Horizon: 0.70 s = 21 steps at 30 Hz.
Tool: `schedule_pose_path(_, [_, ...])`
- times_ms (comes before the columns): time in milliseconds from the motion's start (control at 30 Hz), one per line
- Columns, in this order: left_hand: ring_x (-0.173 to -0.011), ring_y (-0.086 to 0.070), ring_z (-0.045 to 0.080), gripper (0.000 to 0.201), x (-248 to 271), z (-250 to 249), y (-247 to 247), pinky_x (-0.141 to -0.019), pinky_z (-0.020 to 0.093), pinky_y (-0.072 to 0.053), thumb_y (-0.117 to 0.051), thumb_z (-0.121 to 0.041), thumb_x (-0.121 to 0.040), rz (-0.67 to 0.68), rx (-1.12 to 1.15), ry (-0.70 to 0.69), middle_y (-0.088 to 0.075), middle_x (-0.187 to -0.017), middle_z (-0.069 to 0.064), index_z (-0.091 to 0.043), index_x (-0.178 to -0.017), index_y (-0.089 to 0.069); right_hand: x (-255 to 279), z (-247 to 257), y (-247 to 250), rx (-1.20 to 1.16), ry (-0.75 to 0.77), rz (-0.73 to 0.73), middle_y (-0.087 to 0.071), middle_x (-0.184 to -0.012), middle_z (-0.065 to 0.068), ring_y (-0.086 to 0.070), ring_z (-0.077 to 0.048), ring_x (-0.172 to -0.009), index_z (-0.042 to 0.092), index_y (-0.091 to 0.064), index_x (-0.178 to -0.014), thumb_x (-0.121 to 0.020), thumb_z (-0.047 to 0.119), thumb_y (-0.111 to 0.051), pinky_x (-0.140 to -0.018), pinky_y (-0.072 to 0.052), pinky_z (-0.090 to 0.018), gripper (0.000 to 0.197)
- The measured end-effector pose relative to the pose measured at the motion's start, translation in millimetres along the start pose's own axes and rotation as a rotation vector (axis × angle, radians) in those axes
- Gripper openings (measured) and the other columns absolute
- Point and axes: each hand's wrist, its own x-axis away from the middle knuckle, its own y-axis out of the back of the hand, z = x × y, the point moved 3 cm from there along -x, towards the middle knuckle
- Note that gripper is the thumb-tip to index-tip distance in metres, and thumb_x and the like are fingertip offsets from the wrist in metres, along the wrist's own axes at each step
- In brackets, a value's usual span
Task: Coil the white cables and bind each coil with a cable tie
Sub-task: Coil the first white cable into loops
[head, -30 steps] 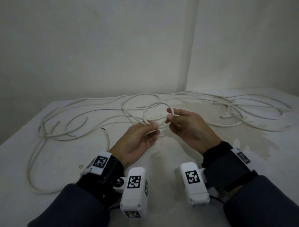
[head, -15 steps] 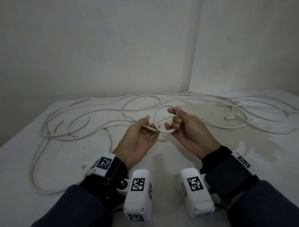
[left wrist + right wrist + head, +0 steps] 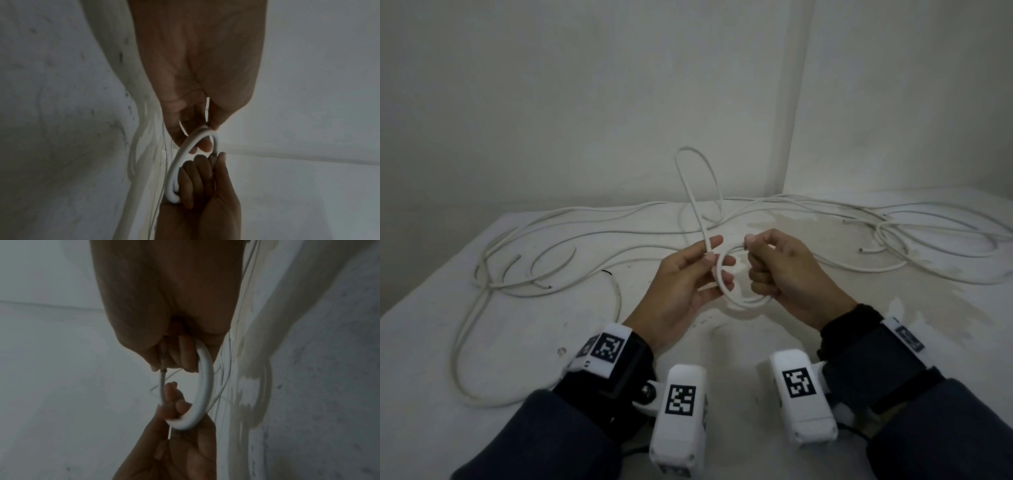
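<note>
Both hands hold one white cable above the table in the head view. My left hand (image 3: 712, 247) pinches the cable between thumb and fingers. My right hand (image 3: 751, 245) pinches the cable's end at its fingertips, its other fingers curled round a small coil (image 3: 722, 287) that hangs between the two hands. From the left hand a tall narrow loop (image 3: 690, 178) of the same cable stands up in front of the wall. The coil (image 3: 192, 146) shows as a small ring in the left wrist view, and as a ring (image 3: 203, 386) in the right wrist view.
More loose white cables (image 3: 585, 233) sprawl over the white table (image 3: 482, 342) to the left, and a tangle (image 3: 914, 236) lies at the right. A small dark piece (image 3: 606, 272) lies by a cable. Walls meet in a corner (image 3: 796, 102) behind.
The hands have come nearer and lifted. A length of cable that lay on the table has swung up into a tall loop above the left hand. The small coil now hangs lower between the hands.
</note>
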Motion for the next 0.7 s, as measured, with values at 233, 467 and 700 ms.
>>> schedule_pose_path(233, [-0.045,-0.037,0.003,0.030,-2,-7,-15,-0.053,0.020,-0.041,-0.034,-0.008,-0.102,0.011,-0.204,-0.069,-0.044,-0.053,-0.007,-0.005,-0.118,-0.060,7,7,-8,0.066,0.131,0.075,-0.029,-0.048,0.003,-0.020,-0.009,-0.042,0.013,-0.039,-0.073,-0.098,0.011,-0.051,-0.039,-0.023,-0.020,0.027])
schedule_pose_path(467, [-0.049,-0.039,0.000,0.027,-2,-23,-26,-0.054,0.023,-0.042,-0.043,-0.020,-0.101,-0.006,-0.665,-0.247,-0.042,-0.048,-0.017,-0.012,-0.104,-0.069,8,17,-13,0.082,0.173,0.122,-0.030,-0.052,0.002,-0.025,-0.011,-0.046,0.013,-0.042,-0.077,-0.100,0.014,-0.046,-0.045,-0.031,-0.024,0.023])
schedule_pose_path(700, [-0.041,-0.039,0.001,0.026,-20,-38,-40,-0.059,0.030,-0.042,-0.046,-0.017,-0.098,-0.052,-0.854,-0.275,-0.044,-0.039,-0.015,-0.012,-0.088,-0.070,4,18,1,0.222,0.204,0.076,-0.056,-0.064,0.000,-0.049,-0.012,-0.055,0.022,-0.045,-0.098,-0.097,0.002,-0.047,-0.063,-0.048,-0.028,0.021])
